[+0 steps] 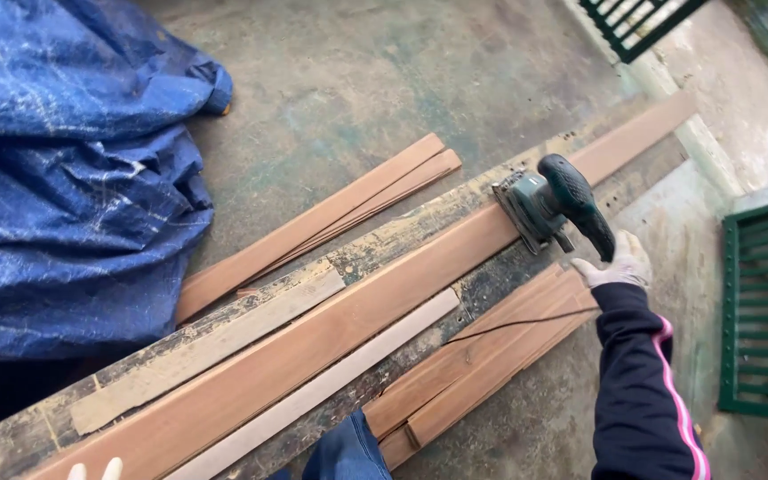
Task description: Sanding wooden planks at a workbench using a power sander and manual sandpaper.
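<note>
Sanding the long reddish board (340, 320): right hand (620, 262) wrapped round the green sander's (548, 204) grip (left fingertips (95, 469) barely visible, grasp untellable).

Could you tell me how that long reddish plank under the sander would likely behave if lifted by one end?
The plank looks long and thin, so it would probably sag and feel unwieldy. Its flat face should slide, not roll. The sander, held by the right hand, rests on it.

Only two fingertips of the left hand (92, 469) show at the bottom edge, its grip perhaps undeterminable.
</note>
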